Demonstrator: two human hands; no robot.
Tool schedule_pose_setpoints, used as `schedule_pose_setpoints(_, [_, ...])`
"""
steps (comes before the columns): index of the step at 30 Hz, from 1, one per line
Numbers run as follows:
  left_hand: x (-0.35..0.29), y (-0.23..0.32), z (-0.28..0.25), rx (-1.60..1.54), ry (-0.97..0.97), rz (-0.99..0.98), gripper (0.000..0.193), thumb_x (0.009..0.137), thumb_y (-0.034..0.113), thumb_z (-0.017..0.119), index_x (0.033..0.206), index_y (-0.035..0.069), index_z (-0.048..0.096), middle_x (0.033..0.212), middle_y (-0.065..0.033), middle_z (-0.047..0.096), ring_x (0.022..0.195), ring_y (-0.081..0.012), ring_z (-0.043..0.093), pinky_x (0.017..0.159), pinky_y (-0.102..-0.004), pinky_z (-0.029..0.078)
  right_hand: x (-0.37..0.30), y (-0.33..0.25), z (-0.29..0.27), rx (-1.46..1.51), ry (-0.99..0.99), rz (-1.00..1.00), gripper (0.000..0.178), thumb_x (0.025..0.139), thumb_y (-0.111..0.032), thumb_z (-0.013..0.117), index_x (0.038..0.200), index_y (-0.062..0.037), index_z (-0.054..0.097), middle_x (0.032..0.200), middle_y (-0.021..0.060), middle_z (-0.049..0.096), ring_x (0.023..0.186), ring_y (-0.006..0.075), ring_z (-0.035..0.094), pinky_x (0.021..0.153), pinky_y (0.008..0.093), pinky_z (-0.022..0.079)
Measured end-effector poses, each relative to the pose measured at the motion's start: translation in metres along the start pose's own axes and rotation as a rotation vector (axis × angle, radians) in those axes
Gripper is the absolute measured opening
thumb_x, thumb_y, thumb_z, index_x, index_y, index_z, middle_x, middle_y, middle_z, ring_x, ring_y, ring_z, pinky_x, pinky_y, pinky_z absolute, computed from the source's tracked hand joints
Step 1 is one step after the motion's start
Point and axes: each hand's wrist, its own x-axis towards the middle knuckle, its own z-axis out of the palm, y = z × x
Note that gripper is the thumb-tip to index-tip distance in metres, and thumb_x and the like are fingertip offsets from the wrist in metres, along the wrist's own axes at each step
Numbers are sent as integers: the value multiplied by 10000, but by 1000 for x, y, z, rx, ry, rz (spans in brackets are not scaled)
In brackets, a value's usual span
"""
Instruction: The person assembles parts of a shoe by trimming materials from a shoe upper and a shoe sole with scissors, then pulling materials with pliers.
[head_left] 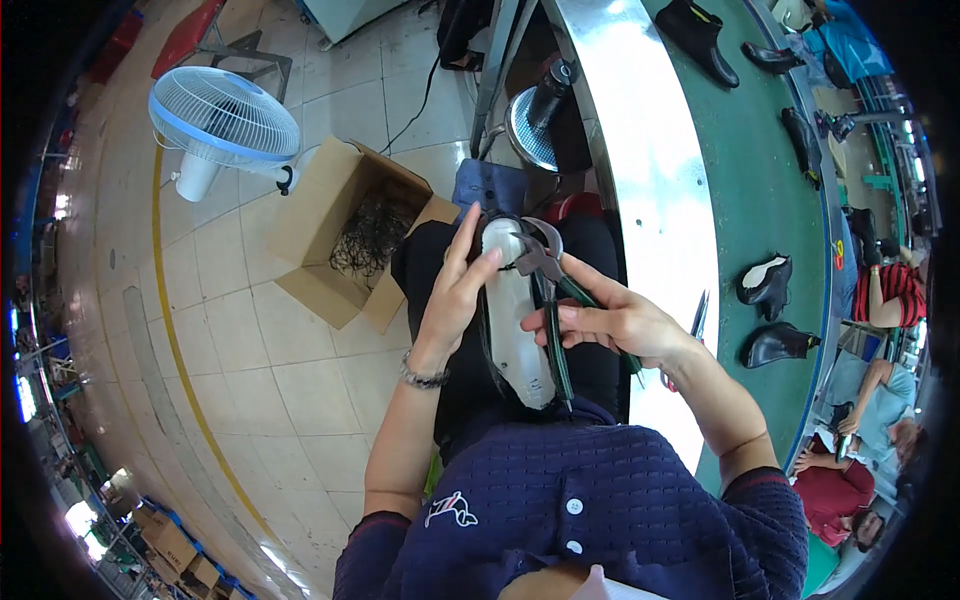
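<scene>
A black shoe upper on its last lies sole-up along my lap, its pale bottom (512,325) facing me. My left hand (457,295) grips the far end of this shoe from the left side, with the thumb resting on the pale bottom. In my right hand (625,318) is a pair of pincers (540,260) with dark green handles, its handles spread apart. The metal jaws sit over the far part of the shoe, close to my left thumb. Whether they pinch anything cannot be made out.
An open cardboard box (320,255) of dark, wiry scraps stands on the floor to the left, near a fan (222,125). On my right runs a metal ledge (665,200) beside a green conveyor belt (730,160) carrying several black shoes. Other people sit beyond it.
</scene>
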Motion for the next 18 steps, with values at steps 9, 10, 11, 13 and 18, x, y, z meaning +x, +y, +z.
schedule_pose_setpoints(9, [19,6,7,21,59,-6,399,982,250,477,1326,47,482,1256,-157,524,1145,-237,518,1010,-320,363,28,-27,-8,-145,89,242,645,998,-137,477,1521,-108,100,950,96,636,827,155,628,721,291,528])
schedule_pose_setpoints(10, [19,5,8,17,60,-9,399,982,250,477,1326,47,482,1256,-157,524,1145,-237,518,1010,-320,363,28,-26,-9,-269,40,173,646,1001,-164,478,1520,-107,97,884,73,609,782,142,618,691,290,527])
schedule_pose_setpoints(11, [18,5,10,5,68,12,388,979,236,475,1312,39,495,1252,-156,536,1153,-238,518,1011,-320,364,27,-25,-11,-391,-10,103,649,1004,-191,479,1520,-106,94,817,49,583,737,130,608,661,289,525])
schedule_pose_setpoints(13, [17,5,13,-7,80,32,377,975,221,473,1298,30,509,1249,-156,548,1162,-239,519,1013,-320,364,26,-5,-14,-451,9,29,639,1002,-163,475,1516,-105,99,777,58,577,665,137,590,599,289,520])
schedule_pose_setpoints(18, [14,12,18,93,123,91,346,948,129,479,1260,-5,542,1276,-149,560,1182,-232,521,1017,-323,371,21,12,-6,-730,165,-154,636,981,-99,490,1506,-105,131,654,87,581,578,170,597,600,340,525])
